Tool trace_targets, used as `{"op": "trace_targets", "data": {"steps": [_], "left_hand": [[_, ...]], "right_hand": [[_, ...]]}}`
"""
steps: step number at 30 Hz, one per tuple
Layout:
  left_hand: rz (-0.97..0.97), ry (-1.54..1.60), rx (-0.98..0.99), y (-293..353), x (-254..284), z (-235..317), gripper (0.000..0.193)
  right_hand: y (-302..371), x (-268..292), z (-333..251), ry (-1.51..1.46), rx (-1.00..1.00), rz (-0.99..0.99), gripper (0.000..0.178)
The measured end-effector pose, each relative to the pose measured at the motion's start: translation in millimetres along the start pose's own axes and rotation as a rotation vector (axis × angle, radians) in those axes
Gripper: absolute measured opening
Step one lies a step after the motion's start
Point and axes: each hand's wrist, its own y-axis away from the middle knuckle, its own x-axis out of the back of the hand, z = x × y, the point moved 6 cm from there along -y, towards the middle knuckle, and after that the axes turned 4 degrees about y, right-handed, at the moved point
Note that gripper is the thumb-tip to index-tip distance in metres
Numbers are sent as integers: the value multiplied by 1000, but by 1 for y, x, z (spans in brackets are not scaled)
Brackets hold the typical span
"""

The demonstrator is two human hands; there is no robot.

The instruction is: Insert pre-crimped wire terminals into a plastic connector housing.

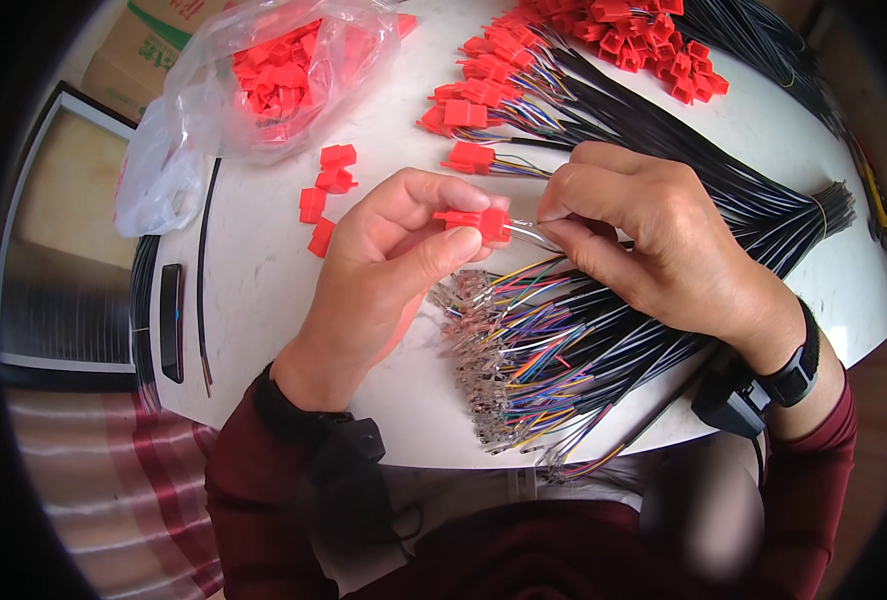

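Pinched a red housing between the thumb and fingers of the left hand, out at the fingertips, with one end pointing toward the right hand. Gripped thin wires between the right thumb and curled fingers, just beside the housing and leading to its right end; could not tell the depth of insertion. Held both hands above the white table. Had four loose red pieces left of the left hand, and a bundle of black cables below the right.
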Motion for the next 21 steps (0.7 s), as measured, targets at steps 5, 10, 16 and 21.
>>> {"op": "trace_targets", "data": {"steps": [5,10,16,21], "left_hand": [[0,-84,-11,1,1,0,22],[7,-153,-30,2,-2,2,20],[-7,-188,-45,2,-5,1,19],[-38,-176,-79,2,-6,1,20]], "right_hand": [[1,0,-3,-1,-3,2,12],[1,-3,-3,14,-35,-38,11],[2,-7,-3,-9,-36,-35,10],[1,-10,5,-158,-124,-26,7]]}}
